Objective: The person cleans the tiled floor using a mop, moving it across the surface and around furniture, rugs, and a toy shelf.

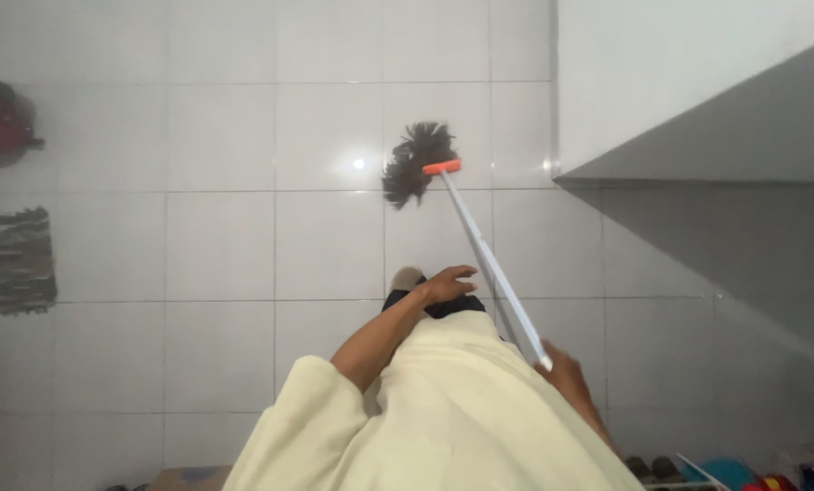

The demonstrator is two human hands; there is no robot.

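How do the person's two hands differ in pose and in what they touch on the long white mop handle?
The right hand is closed around the upper end of the long white mop handle, while the left hand is open, fingers spread, beside the handle with no clear grip. The right hand sits low, close to the pale yellow garment; the left hand reaches farther out over the white tiled floor. Both are bare.
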